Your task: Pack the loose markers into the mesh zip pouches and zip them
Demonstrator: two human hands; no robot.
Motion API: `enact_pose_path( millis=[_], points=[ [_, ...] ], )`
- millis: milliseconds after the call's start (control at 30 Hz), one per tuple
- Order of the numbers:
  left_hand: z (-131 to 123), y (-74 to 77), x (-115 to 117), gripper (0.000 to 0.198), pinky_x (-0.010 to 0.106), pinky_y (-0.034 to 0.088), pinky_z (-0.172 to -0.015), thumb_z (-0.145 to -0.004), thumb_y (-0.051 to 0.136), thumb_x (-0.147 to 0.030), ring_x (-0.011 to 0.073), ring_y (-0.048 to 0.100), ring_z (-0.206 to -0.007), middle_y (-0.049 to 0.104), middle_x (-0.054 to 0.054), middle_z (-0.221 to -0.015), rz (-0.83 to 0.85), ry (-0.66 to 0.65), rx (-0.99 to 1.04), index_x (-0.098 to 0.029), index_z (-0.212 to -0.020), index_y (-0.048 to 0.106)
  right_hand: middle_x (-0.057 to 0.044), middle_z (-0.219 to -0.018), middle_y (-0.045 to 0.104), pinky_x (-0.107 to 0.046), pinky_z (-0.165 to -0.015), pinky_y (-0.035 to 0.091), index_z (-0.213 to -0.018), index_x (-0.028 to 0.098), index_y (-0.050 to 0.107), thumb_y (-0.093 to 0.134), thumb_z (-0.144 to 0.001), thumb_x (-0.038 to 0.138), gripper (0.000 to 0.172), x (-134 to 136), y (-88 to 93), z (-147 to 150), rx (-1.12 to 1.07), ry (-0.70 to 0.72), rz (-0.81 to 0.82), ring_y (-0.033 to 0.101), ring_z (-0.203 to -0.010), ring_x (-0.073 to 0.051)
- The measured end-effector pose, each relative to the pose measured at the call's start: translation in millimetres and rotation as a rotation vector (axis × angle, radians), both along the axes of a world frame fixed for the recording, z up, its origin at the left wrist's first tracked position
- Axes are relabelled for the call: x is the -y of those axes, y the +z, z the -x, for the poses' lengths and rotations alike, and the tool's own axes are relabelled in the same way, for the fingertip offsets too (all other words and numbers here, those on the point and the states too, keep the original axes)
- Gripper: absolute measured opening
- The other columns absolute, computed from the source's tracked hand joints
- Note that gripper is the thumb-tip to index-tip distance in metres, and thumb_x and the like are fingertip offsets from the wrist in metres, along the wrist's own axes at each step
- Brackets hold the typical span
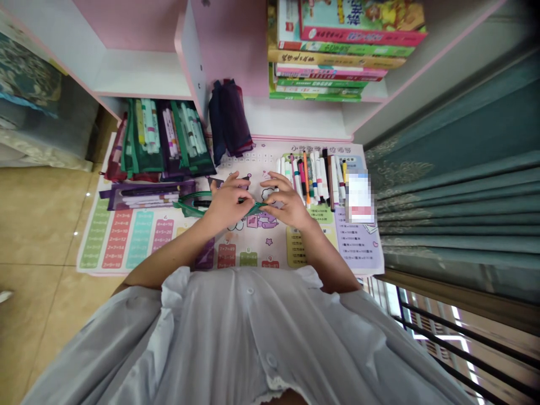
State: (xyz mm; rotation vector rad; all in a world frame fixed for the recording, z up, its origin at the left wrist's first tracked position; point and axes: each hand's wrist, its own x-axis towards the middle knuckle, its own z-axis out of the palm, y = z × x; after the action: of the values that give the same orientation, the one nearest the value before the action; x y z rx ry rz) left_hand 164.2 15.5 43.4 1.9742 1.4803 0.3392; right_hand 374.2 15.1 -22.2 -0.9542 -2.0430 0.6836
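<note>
My left hand [228, 205] and my right hand [283, 201] meet above a printed maths-table desk mat [126, 242]. A narrow, folded green zip pouch [189, 206] runs beneath my left hand, and its end reaches toward my right hand's fingertips. Both hands pinch it. Just beyond my right hand lies a bunch of coloured marker pens [314, 177]. A purple mesh pouch with pens inside [143, 197] lies to the left of my left hand.
Green and dark mesh pouches filled with markers [169, 138] and a dark navy pouch [228, 121] lie along the back of the desk. A pink-and-white shelf holds stacked books [337, 50]. A teal curtain [447, 191] hangs right; a tiled floor [42, 225] lies left.
</note>
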Motion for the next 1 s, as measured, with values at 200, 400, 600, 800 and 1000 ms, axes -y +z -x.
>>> enact_pose_path(
  millis=[200, 400, 600, 800, 1000],
  points=[
    [0.8, -1.2, 1.3, 0.018, 0.074, 0.016, -0.116, -0.081, 0.063, -0.023, 0.0334, 0.040, -0.144, 0.068, 0.001, -0.129, -0.026, 0.017, -0.014, -0.027, -0.067, 0.073, -0.004, -0.122, 0.065, -0.057, -0.113, 0.043, -0.070, 0.025, 0.063, 0.075, -0.082, 0.037, 0.021, -0.1, -0.5, 0.2, -0.006, -0.003, 0.010, 0.043, -0.141, -0.032],
    [2.9, 1.2, 4.1, 0.019, 0.076, 0.014, -0.116, -0.081, 0.063, -0.022, 0.0333, 0.041, -0.143, 0.068, 0.002, -0.128, -0.050, 0.059, -0.026, -0.026, -0.066, 0.072, -0.005, -0.121, 0.065, -0.056, -0.113, 0.044, -0.070, 0.025, 0.063, 0.075, -0.083, 0.037, 0.022, -0.5, -2.1, -0.4, -0.019, -0.006, -0.019, 0.045, -0.139, -0.031],
    [5.5, -0.8, 5.4, 0.018, 0.076, 0.013, -0.117, -0.081, 0.063, -0.022, 0.0342, 0.041, -0.143, 0.068, 0.002, -0.129, -0.067, 0.066, -0.035, -0.025, -0.066, 0.072, -0.005, -0.121, 0.066, -0.056, -0.112, 0.044, -0.069, 0.025, 0.062, 0.074, -0.083, 0.038, 0.023, -0.2, -1.5, -0.4, -0.023, -0.009, -0.027, 0.045, -0.139, -0.031],
    [8.4, -0.2, 7.6, 0.020, 0.075, 0.014, -0.117, -0.082, 0.062, -0.023, 0.0357, 0.042, -0.142, 0.068, 0.002, -0.127, -0.085, 0.075, -0.035, -0.025, -0.065, 0.073, -0.005, -0.120, 0.066, -0.057, -0.112, 0.044, -0.069, 0.025, 0.062, 0.074, -0.084, 0.039, 0.024, -0.1, -1.0, -0.4, -0.014, -0.005, -0.005, 0.045, -0.139, -0.031],
    [10.0, 1.0, 7.8, 0.019, 0.076, 0.014, -0.117, -0.082, 0.063, -0.023, 0.0358, 0.042, -0.142, 0.068, 0.001, -0.128, -0.078, 0.081, -0.049, -0.026, -0.065, 0.073, -0.005, -0.121, 0.066, -0.055, -0.112, 0.044, -0.069, 0.025, 0.062, 0.075, -0.083, 0.036, 0.022, -0.5, -3.4, -0.3, -0.034, 0.003, -0.031, 0.046, -0.139, -0.030]
  ],
)
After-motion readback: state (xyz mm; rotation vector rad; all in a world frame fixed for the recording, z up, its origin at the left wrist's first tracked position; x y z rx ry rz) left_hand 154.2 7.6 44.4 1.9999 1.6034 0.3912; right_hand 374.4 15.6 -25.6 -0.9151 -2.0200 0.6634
